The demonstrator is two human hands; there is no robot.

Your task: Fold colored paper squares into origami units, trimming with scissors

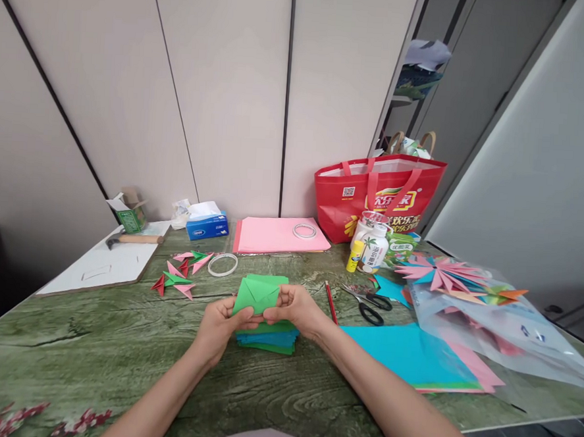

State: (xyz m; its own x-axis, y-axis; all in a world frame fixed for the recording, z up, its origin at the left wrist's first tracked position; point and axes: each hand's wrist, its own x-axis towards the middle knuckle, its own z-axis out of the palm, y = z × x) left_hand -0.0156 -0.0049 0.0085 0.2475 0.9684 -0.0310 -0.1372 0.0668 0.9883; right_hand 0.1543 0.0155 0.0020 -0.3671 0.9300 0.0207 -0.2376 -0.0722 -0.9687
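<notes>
Between my two hands is a folded green paper (258,293), with crease lines running across its face. My left hand (219,326) pinches its lower left corner, thumb in front. On the opposite side, my right hand (296,309) grips the lower right edge, its thumb also in front. Below and behind the held piece lies a stack of green and blue paper (269,339) on the table, partly covered by my hands. A red pencil (331,302) and black-handled scissors (370,310) lie to the right of my right hand.
Folded paper pieces (177,277) and a tape roll (222,265) lie left. Pink sheets (276,236), a tissue box (207,226) and a red bag (337,205) stand behind. Blue sheets (407,351), a glue stick (354,256) and a paper flower (439,274) are right; a hammer (135,238) is far left.
</notes>
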